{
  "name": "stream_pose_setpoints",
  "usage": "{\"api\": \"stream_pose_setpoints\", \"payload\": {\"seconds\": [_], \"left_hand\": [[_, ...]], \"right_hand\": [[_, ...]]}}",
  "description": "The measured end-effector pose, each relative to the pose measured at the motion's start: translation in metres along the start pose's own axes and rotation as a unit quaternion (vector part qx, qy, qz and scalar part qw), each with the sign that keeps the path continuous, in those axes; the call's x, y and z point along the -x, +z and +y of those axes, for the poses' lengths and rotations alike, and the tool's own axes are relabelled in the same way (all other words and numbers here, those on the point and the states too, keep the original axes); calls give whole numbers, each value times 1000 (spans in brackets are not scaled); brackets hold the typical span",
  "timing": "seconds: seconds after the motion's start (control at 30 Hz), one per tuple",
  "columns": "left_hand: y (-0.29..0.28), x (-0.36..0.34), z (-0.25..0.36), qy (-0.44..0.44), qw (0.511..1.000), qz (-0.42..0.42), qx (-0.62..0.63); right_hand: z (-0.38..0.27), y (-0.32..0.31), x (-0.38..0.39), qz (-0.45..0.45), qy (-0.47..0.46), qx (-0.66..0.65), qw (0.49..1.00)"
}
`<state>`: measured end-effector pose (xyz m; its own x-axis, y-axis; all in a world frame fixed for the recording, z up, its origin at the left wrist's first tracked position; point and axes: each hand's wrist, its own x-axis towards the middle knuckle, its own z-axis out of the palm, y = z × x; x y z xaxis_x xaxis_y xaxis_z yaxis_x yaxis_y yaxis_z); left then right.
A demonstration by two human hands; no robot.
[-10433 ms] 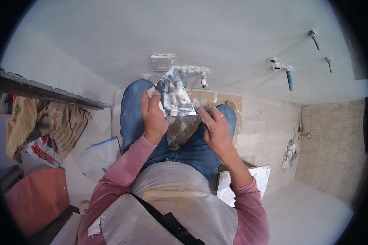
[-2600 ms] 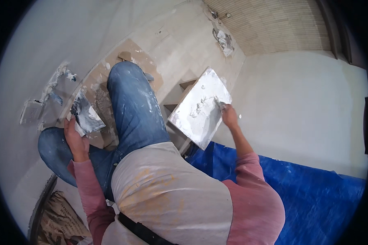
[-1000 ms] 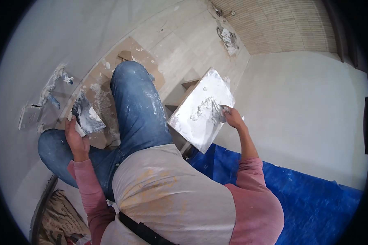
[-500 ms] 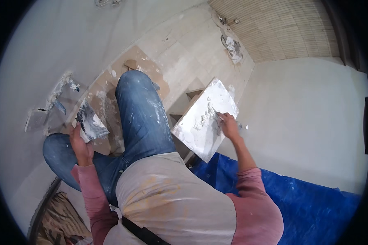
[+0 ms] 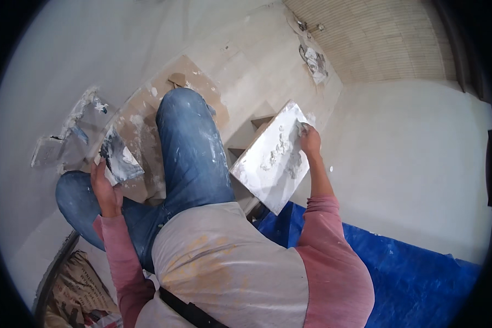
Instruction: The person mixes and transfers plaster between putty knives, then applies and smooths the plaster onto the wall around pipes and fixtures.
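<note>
My left hand [image 5: 108,192] is closed on the near edge of a flat metal plate [image 5: 127,170] smeared with white plaster. It holds the plate tilted above my bent left knee, close to the wall. My right hand [image 5: 311,140] is closed on a small putty knife [image 5: 300,127], whose handle is hidden in the fingers. The blade is at the far right edge of a white board [image 5: 251,174]. Lumps of wet plaster [image 5: 279,150] lie in a line along the middle of this board, which rests raised above the floor.
At left, a broken wall opening [image 5: 77,124] has rough plaster edges. Stained cardboard [image 5: 202,82] covers floor beyond my knees. A blue tarp [image 5: 415,273] lies at right, a paper sack [image 5: 79,284] at lower left. Debris [image 5: 314,63] sits by the far wall.
My right hand and the putty knife have moved away from me, up the board to its far right edge. The left hand still holds the plate in nearly the same place.
</note>
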<state>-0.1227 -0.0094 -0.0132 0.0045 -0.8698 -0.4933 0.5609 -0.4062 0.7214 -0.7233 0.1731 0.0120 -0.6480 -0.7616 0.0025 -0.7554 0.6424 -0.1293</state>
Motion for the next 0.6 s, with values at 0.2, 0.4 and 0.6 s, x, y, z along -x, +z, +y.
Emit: {"api": "stream_pose_setpoints", "payload": {"seconds": [0.2,0.4,0.6], "left_hand": [[-6,-5,-6,-25,999,-21,-4],[-7,-3,2,-13,1000,-2,8],[-12,-5,-2,-11,1000,-5,16]], "right_hand": [[-59,-28,43,-120,-231,12,965],[3,-68,39,-98,-131,28,986],[48,-31,24,-21,41,84,995]]}}
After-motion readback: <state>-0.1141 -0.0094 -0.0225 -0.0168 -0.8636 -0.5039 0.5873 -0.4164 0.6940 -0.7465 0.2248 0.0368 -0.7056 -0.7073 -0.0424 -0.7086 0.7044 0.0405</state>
